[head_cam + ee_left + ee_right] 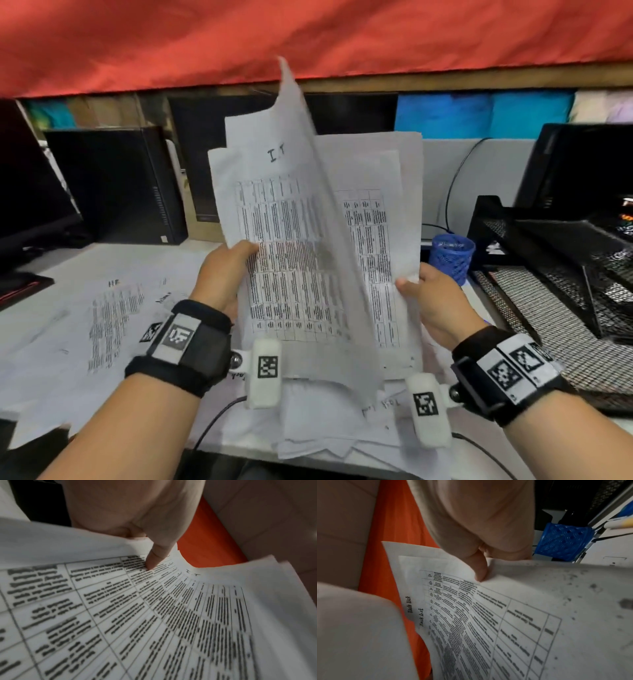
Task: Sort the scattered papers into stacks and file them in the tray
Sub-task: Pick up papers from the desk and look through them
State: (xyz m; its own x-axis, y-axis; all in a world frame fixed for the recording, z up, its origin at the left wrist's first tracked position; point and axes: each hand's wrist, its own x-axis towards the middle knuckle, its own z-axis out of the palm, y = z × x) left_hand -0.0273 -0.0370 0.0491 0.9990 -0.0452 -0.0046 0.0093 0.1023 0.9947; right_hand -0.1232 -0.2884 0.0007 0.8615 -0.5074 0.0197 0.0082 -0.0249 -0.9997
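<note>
Both hands hold up a bundle of printed table sheets [284, 260] above the desk. My left hand [226, 270] grips the left sheets, its thumb [155, 558] pressed on the print [154, 615]. My right hand [431, 294] pinches the right sheets [376, 219], thumb [480, 569] on the "Task List" pages [496, 615]. One sheet [322, 192] stands on edge between the two groups, blurred. More papers [113, 308] lie scattered flat on the desk, left and below. The black mesh tray [555, 301] stands at the right.
A blue mesh pen cup [452, 253] stands just left of the tray, close to my right hand. A black computer case [116, 185] and a monitor [30, 198] stand at the back left. An orange cloth [308, 37] hangs overhead. Another monitor [589, 161] is behind the tray.
</note>
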